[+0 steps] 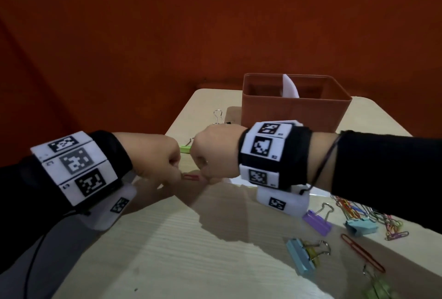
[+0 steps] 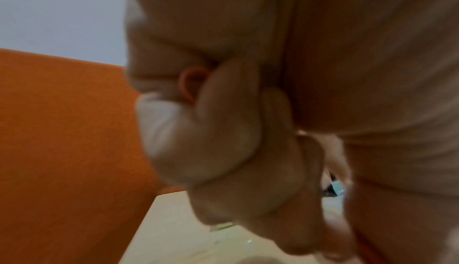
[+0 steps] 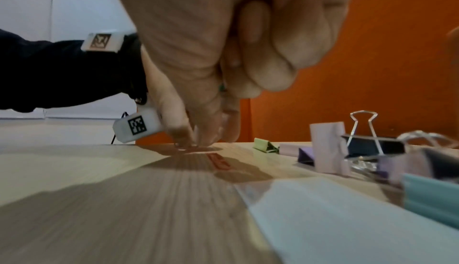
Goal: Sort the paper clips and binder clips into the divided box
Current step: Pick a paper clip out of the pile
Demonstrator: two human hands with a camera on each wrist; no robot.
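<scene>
A red paper clip (image 1: 191,176) spans the small gap between my two hands, low over the table. My left hand (image 1: 178,174) pinches its left end; the left wrist view shows the clip's loop (image 2: 191,83) squeezed between thumb and forefinger (image 2: 223,111). My right hand (image 1: 208,178) has its fingers curled, with thumb and forefinger down at the clip's right end. The brown divided box (image 1: 294,109) stands behind the right hand, a white divider (image 1: 289,85) across its middle. What lies inside it is hidden.
Loose binder clips lie at the right: purple (image 1: 317,223), blue (image 1: 300,259) and light blue (image 1: 361,227). A heap of coloured paper clips (image 1: 358,210) and a long red clip (image 1: 361,252) lie there too. A green binder clip (image 1: 185,149) and a black one (image 1: 218,117) sit behind the hands.
</scene>
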